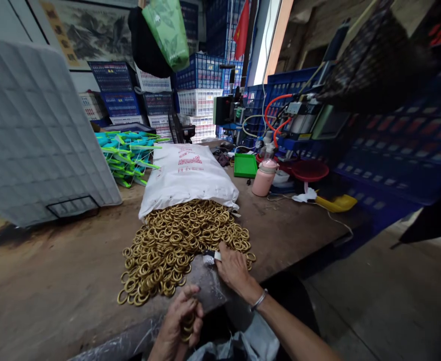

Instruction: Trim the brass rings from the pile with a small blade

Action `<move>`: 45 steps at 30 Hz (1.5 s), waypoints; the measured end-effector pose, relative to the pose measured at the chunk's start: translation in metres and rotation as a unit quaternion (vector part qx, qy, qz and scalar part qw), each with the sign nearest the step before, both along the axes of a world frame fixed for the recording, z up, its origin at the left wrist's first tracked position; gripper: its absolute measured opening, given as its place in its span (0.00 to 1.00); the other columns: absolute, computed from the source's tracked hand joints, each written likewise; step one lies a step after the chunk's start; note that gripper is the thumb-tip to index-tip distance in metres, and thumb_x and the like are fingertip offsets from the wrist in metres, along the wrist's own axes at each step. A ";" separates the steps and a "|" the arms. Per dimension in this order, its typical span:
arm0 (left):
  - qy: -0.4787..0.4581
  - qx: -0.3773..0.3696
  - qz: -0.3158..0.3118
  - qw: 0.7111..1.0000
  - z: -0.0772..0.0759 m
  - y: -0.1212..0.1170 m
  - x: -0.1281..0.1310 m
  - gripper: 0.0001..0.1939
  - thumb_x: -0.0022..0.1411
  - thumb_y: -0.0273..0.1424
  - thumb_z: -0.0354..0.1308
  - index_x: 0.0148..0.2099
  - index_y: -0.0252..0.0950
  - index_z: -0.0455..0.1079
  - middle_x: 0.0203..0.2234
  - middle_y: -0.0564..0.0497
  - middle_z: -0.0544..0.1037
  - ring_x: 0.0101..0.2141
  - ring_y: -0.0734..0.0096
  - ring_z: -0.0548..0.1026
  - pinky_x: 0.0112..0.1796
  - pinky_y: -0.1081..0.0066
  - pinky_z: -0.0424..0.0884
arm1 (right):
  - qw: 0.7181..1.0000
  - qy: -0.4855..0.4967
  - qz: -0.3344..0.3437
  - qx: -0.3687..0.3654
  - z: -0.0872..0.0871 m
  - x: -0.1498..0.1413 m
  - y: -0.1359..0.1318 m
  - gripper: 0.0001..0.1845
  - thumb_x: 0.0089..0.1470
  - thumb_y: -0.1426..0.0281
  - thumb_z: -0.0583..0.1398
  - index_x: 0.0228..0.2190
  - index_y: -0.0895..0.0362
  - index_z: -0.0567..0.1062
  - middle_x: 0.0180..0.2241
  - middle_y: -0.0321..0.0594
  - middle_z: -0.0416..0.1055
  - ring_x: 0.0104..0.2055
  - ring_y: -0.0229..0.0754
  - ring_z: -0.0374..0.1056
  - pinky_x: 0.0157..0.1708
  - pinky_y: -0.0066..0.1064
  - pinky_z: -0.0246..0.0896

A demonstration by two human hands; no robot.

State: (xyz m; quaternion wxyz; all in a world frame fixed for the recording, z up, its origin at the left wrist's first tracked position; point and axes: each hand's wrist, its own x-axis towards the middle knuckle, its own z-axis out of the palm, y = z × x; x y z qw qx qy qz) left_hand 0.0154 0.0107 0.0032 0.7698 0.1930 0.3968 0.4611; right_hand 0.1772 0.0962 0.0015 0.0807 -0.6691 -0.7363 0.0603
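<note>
A heap of brass-coloured rings spills from the mouth of a white printed sack lying on the table. My left hand, near the table's front edge, is curled around several of these rings. At the heap's right front edge, my right hand reaches down with bent fingers. A small white and dark item shows at its fingertips; whether it is held or wrapped on a finger is unclear. Clear plastic sheeting covers the table edge between the hands. The right wrist wears a metal bangle.
A grey padded panel stands at left, beside a pile of turquoise and lime-green pieces. Behind the sack are a green tray, a pink bottle, a red dish and a yellow scoop. Stacked crates line the back.
</note>
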 end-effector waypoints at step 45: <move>0.241 0.128 -0.001 0.962 0.004 0.028 0.002 0.15 0.52 0.43 0.53 0.29 0.35 0.66 0.13 0.60 0.61 0.12 0.82 0.55 0.14 0.79 0.51 | 0.866 0.474 0.091 -0.133 0.001 -0.034 -0.015 0.10 0.50 0.66 0.51 0.22 0.58 0.64 0.18 0.29 0.57 0.22 0.31 0.53 0.22 0.22 0.49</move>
